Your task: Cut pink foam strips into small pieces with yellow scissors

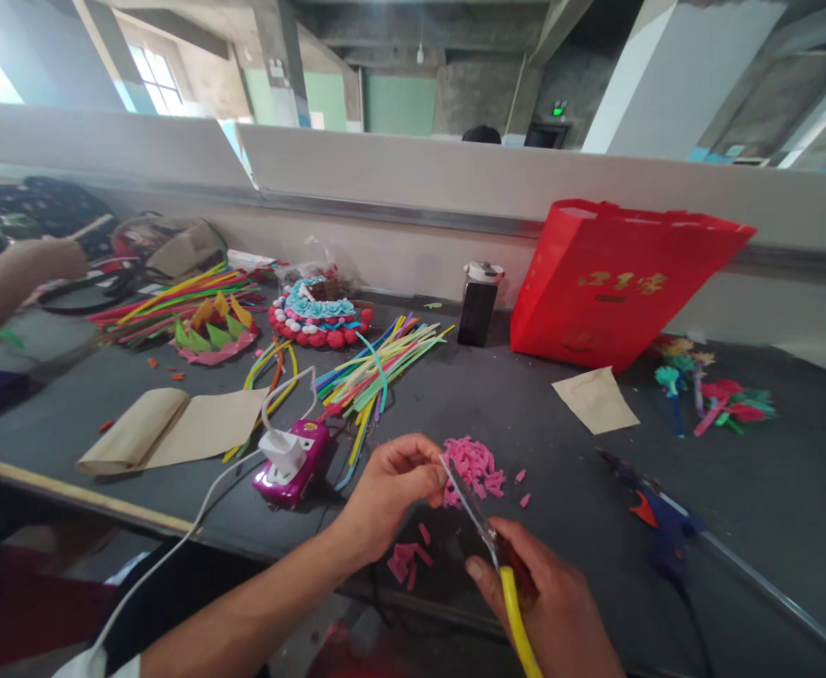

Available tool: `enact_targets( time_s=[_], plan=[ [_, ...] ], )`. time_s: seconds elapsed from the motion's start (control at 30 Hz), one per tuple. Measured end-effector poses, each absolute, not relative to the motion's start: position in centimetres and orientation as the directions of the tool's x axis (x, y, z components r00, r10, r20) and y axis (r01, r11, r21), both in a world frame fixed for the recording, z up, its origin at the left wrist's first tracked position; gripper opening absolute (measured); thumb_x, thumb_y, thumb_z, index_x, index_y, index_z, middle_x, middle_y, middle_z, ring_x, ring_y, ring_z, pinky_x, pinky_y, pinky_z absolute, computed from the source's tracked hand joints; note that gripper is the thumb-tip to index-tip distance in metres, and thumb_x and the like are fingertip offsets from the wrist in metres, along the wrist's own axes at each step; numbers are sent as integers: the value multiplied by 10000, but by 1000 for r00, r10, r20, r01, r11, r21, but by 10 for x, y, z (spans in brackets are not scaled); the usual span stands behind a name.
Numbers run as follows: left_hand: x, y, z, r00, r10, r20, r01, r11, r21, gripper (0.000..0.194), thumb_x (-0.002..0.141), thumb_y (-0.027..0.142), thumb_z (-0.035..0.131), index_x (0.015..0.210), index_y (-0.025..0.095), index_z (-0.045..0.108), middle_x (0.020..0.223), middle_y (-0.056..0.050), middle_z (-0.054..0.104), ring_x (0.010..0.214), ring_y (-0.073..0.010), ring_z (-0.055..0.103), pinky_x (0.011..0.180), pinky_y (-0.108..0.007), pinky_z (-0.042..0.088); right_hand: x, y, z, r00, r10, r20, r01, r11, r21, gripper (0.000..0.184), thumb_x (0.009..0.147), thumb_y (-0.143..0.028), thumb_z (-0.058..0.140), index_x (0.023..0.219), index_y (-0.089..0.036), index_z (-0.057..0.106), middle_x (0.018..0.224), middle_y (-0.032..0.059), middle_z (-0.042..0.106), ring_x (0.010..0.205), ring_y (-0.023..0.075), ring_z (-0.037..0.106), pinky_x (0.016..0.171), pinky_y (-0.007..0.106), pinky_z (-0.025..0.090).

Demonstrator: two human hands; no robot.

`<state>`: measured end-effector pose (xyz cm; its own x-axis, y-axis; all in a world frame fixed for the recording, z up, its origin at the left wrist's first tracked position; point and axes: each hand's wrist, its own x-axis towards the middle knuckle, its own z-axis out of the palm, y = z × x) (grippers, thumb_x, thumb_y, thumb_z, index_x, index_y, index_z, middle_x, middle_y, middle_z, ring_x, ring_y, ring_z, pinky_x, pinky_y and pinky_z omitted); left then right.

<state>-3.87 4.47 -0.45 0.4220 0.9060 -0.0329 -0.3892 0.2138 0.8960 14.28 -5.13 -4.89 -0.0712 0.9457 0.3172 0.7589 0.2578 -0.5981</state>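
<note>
My right hand (543, 598) is closed round the yellow handles of a pair of scissors (487, 537), blades pointing up and left. My left hand (391, 485) is pinched shut just at the blade tips, on something small I cannot make out. Beyond the blades lies a heap of pink cut pieces (475, 466), and several more pink bits (407, 560) lie below my left hand on the dark table (511, 414).
A magenta device with a white plug and cable (291, 460) sits left of my hand. Coloured strips (377, 372), a decorated craft cake (317, 315), brown paper (172, 426), a dark bottle (478, 303), a red bag (614, 282), a glue gun (656, 518). Another person's hand (52, 259) far left.
</note>
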Motion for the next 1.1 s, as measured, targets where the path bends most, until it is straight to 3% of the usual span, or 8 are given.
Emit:
enact_targets(
  time_s=[0.77, 1.1],
  plan=[
    [-39, 44, -5, 419, 908, -21, -368, 191, 910, 95, 725, 190, 713, 718, 141, 632, 576, 28, 590, 496, -61, 500, 545, -192, 377, 136, -53, -52, -54, 914, 402, 771, 294, -565, 196, 900, -414, 556, 943, -231, 610, 689, -25, 675, 582, 126, 656, 551, 192, 496],
    [-38, 46, -8, 422, 906, -32, -376, 207, 903, 112, 715, 207, 728, 722, 140, 639, 588, 20, 598, 499, -68, 504, 544, -199, 381, 139, -53, -45, -89, 914, 397, 828, 289, -480, 283, 891, -488, 522, 962, -230, 612, 731, 12, 709, 608, 155, 689, 518, 200, 521]
  ],
)
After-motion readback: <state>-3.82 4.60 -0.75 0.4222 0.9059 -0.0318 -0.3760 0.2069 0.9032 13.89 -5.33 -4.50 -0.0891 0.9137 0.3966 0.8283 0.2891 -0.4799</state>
